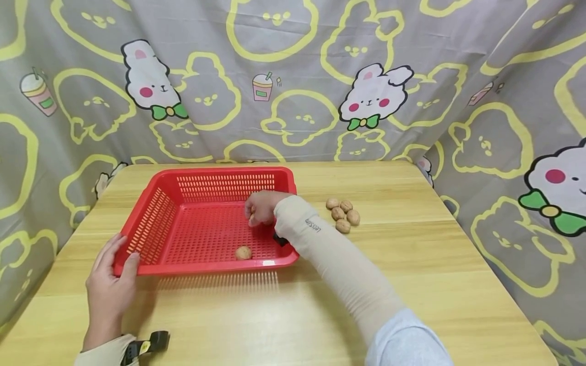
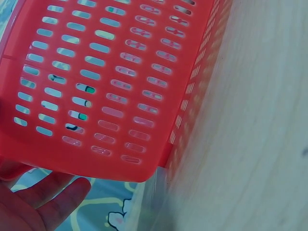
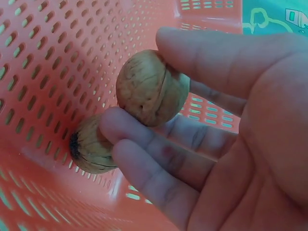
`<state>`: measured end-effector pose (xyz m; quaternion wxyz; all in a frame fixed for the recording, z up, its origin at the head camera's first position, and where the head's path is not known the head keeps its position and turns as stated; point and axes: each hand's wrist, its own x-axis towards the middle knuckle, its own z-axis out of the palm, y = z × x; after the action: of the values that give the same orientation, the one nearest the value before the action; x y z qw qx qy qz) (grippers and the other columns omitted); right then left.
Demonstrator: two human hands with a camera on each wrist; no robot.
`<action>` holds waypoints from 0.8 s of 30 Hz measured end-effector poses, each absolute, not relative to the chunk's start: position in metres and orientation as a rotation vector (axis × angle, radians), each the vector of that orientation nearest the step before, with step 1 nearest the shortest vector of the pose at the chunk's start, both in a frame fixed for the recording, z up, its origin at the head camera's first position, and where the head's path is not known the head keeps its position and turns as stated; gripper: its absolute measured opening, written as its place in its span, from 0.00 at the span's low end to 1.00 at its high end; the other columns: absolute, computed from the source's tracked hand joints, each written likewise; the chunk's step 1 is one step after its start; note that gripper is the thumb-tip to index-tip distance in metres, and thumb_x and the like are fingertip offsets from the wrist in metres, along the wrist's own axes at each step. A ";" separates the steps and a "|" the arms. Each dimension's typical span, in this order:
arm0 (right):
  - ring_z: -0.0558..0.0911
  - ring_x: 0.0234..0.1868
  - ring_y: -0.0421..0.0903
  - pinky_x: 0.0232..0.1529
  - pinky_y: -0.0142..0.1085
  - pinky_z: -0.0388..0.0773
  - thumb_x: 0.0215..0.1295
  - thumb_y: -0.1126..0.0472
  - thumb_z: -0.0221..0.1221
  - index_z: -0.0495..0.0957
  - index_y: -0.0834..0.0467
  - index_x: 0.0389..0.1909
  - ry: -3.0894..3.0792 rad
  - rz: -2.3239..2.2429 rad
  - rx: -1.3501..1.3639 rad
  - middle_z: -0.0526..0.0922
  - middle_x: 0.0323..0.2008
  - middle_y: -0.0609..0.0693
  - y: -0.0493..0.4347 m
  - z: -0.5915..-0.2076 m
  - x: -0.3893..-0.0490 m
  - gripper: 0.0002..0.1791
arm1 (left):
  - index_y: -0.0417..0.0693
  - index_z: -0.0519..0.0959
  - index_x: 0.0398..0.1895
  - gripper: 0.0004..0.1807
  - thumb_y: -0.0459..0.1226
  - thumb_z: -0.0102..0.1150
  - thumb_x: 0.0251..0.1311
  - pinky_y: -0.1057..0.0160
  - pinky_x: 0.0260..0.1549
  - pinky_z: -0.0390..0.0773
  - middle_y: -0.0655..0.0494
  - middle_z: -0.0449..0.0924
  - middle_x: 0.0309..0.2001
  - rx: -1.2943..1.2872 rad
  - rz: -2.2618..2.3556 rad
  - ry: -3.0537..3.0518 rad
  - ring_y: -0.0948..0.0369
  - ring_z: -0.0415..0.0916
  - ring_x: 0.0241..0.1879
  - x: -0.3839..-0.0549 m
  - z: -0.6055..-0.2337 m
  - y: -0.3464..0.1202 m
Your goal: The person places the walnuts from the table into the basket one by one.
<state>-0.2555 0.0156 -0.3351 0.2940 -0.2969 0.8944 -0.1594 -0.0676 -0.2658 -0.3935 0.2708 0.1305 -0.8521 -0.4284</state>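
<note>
Two hands are in our view. The right hand (image 1: pixel 263 207) hides nearly all of the walnut (image 3: pixel 149 89) it holds from the head camera; the wrist camera shows us this nut inside the red basket (image 1: pixel 224 172), pinched between thumb and fingertips: round, tan, with a raised seam. The left hand (image 1: pixel 110 290), partly cut off at its wrist camera, grips the basket's near-left rim. We see another walnut (image 1: pixel 243 252) on the basket floor.

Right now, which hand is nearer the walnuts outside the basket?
Right. The right hand is inside the basket, left of the walnuts outside it; the left hand touches the basket's near left corner, farther off.
</note>
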 end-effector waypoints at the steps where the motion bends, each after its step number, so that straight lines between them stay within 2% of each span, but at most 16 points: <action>1: 0.77 0.33 0.41 0.32 0.31 0.76 0.63 0.58 0.64 0.80 0.53 0.38 2.386 -0.400 -0.799 0.79 0.33 0.48 0.015 -0.335 -0.255 0.06 | 0.41 0.71 0.65 0.24 0.35 0.53 0.66 0.77 0.61 0.58 0.57 0.66 0.69 0.351 -1.156 -2.296 0.73 0.58 0.65 -0.068 -0.394 -0.266; 9: 0.76 0.32 0.42 0.30 0.31 0.75 0.62 0.60 0.65 0.80 0.52 0.33 2.381 -0.388 -0.741 0.79 0.30 0.48 0.013 -0.336 -0.253 0.03 | 0.44 0.69 0.67 0.25 0.37 0.52 0.67 0.74 0.62 0.60 0.60 0.63 0.70 0.395 -1.165 -2.332 0.66 0.58 0.68 -0.068 -0.394 -0.268; 15: 0.76 0.34 0.45 0.31 0.34 0.76 0.58 0.65 0.67 0.80 0.56 0.32 2.323 -0.528 -0.628 0.82 0.30 0.50 0.014 -0.335 -0.249 0.04 | 0.44 0.69 0.68 0.25 0.37 0.52 0.67 0.74 0.62 0.61 0.60 0.63 0.70 0.414 -1.166 -2.343 0.63 0.58 0.69 -0.068 -0.393 -0.267; 20: 0.78 0.38 0.47 0.35 0.37 0.78 0.59 0.63 0.67 0.80 0.58 0.35 2.305 -0.580 -0.600 0.84 0.33 0.53 0.016 -0.332 -0.245 0.06 | 0.44 0.69 0.68 0.25 0.37 0.52 0.67 0.74 0.61 0.61 0.60 0.63 0.70 0.416 -1.166 -2.345 0.64 0.58 0.69 -0.067 -0.393 -0.267; 24: 0.77 0.38 0.46 0.36 0.35 0.76 0.62 0.58 0.65 0.79 0.54 0.36 2.348 -0.548 -0.690 0.83 0.33 0.52 0.017 -0.329 -0.246 0.06 | 0.43 0.70 0.67 0.25 0.36 0.52 0.67 0.75 0.61 0.60 0.59 0.64 0.70 0.398 -1.165 -2.330 0.65 0.58 0.68 -0.067 -0.393 -0.267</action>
<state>-0.2464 0.0170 -0.3291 0.3115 -0.2616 0.8896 -0.2077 -0.0671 -0.2670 -0.3931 0.2505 0.1462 -0.8559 -0.4281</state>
